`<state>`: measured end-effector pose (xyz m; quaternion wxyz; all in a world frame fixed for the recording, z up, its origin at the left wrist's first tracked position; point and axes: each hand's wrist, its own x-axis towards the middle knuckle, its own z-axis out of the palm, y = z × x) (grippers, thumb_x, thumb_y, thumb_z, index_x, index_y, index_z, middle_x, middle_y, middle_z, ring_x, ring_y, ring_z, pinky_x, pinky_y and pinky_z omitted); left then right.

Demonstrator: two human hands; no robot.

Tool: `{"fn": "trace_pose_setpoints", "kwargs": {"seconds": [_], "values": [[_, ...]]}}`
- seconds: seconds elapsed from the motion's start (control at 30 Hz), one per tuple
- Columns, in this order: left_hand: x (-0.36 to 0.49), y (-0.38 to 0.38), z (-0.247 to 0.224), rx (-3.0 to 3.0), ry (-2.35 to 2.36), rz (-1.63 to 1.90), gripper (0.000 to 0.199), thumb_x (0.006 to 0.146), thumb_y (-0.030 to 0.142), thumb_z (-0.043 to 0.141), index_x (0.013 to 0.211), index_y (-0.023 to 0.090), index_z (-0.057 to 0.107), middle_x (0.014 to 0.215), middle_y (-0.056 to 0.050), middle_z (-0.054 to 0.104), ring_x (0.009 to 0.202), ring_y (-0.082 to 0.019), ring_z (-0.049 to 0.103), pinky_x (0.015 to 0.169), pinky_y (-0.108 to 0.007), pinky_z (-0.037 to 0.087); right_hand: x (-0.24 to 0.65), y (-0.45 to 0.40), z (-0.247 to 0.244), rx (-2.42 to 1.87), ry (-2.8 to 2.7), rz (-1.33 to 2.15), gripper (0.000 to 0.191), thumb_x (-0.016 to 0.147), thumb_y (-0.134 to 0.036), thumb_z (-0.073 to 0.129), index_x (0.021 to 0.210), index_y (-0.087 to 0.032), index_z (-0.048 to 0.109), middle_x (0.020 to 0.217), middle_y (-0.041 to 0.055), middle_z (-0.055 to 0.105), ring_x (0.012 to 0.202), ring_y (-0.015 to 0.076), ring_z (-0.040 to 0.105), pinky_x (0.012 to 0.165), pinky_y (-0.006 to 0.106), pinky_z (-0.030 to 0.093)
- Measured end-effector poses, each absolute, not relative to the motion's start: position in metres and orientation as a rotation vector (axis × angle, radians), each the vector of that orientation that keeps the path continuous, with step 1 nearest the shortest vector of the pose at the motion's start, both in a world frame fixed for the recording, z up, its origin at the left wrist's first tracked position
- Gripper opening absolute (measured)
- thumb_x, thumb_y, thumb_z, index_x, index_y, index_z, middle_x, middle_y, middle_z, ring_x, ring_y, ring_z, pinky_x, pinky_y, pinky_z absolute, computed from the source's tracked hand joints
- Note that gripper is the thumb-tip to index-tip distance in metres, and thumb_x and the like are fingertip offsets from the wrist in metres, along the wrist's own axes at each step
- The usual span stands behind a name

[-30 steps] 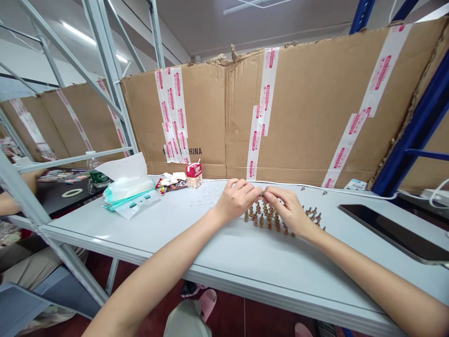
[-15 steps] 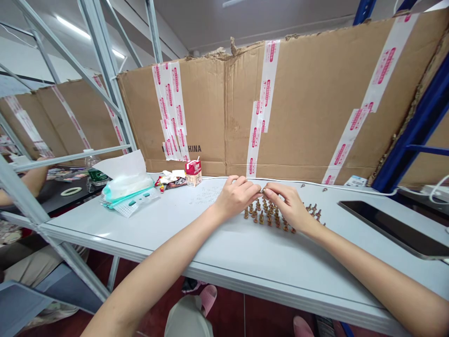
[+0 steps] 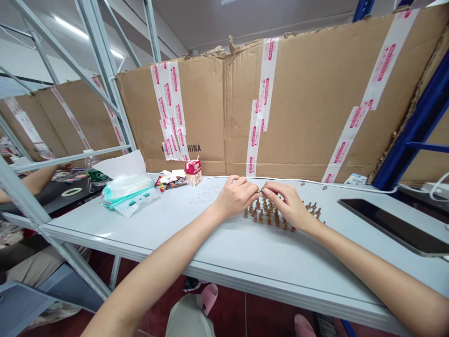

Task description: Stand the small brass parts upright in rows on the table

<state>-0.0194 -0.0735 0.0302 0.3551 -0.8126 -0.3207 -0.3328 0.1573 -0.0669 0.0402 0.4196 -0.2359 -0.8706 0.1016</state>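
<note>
My left hand and my right hand meet fingertip to fingertip above the table. Pinched between them is a tiny metallic piece, mostly covered by the fingers; it looks like one of the screws. Beneath and around my right hand, several brass-coloured screws stand upright on their heads in loose rows. More of these screws show to the right of that hand. Small clear pieces, too small to make out, lie scattered left of my left hand.
A black tablet-like device lies at the right. To the left are a teal-and-white pack of tissues, wrappers and a small drink carton. Cardboard walls off the back. Another person's arm shows at far left.
The two hands stay in nearly the same place, with only slight finger movement around the tiny piece. At far left, the other person's arm has shifted a little.
</note>
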Motion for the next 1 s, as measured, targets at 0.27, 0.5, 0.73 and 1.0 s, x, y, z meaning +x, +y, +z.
{"fn": "trace_pose_setpoints", "kwargs": {"seconds": [0.27,0.5,0.73,1.0], "values": [[-0.0187,-0.0757,0.0314,-2.093,-0.823,-0.901,0.025,0.092,0.032,0.032,0.091,0.017,0.052,0.073,0.0,0.061,0.073,-0.011,0.051,0.077,-0.028,0.029,0.1591,-0.0659,0.0409,-0.597,-2.178,0.25,0.031,0.088,-0.036,0.035,0.065,-0.018,0.043,0.059,-0.002,0.042,0.055,0.0102,0.037,0.055,0.024,0.029],[-0.0192,-0.0757,0.0316,-2.142,-0.849,-0.867,0.034,0.092,0.037,0.027,0.084,0.016,0.053,0.072,-0.002,0.062,0.071,-0.013,0.051,0.077,-0.03,0.03,0.1583,-0.0647,0.0402,-0.614,-2.205,0.239,0.031,0.088,-0.037,0.035,0.064,-0.018,0.041,0.058,-0.0023,0.04,0.054,0.0104,0.036,0.055,0.024,0.028],[-0.0189,-0.0734,0.0297,-2.145,-0.855,-0.857,0.026,0.091,0.033,0.033,0.087,0.017,0.053,0.073,0.0,0.061,0.071,-0.012,0.052,0.076,-0.029,0.03,0.1593,-0.0661,0.0421,-0.596,-2.193,0.256,0.032,0.088,-0.036,0.035,0.062,-0.018,0.039,0.057,-0.0025,0.039,0.054,0.0099,0.035,0.055,0.024,0.028],[-0.0192,-0.0726,0.0284,-2.165,-0.851,-0.859,0.029,0.092,0.033,0.03,0.081,0.016,0.052,0.072,-0.001,0.06,0.07,-0.012,0.051,0.077,-0.029,0.03,0.1581,-0.0649,0.0404,-0.608,-2.188,0.288,0.034,0.088,-0.039,0.034,0.061,-0.018,0.037,0.057,-0.0025,0.037,0.054,0.0099,0.034,0.054,0.024,0.027]]}}
